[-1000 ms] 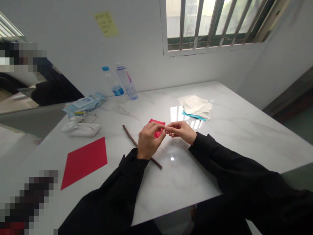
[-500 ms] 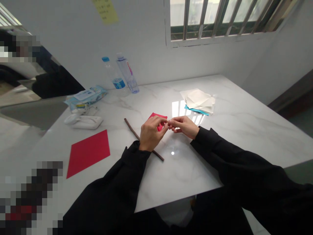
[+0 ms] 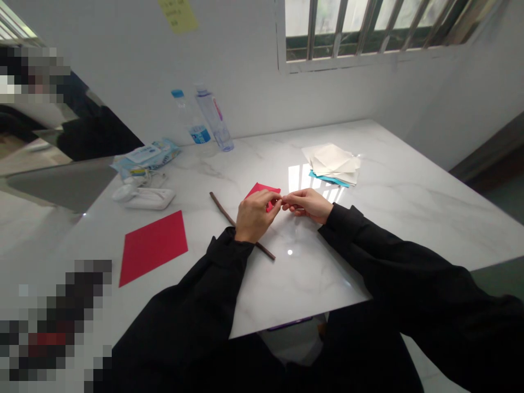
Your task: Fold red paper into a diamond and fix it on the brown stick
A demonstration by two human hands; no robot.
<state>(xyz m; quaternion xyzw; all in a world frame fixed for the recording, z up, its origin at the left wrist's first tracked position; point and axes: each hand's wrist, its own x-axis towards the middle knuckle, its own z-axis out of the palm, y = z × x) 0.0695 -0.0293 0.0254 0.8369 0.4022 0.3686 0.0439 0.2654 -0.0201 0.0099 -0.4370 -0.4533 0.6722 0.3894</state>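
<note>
Above the middle of the white marble table (image 3: 393, 213), my left hand (image 3: 256, 215) and my right hand (image 3: 308, 203) meet fingertip to fingertip. Both pinch a small folded red paper (image 3: 262, 191), most of it hidden behind my left hand. A thin brown stick (image 3: 223, 210) lies on the table, running under my left wrist. A flat red paper sheet (image 3: 153, 246) lies to the left, apart from both hands.
A stack of white and blue papers (image 3: 333, 164) sits behind my right hand. Two water bottles (image 3: 204, 123) stand by the wall. A wipes pack (image 3: 147, 158) and a white case (image 3: 149, 197) lie at the left. Another person's dark sleeve shows at the far left.
Both hands stay pinched together on the red paper, shifting only slightly. My head has tilted, so everything sits a little higher in view.
</note>
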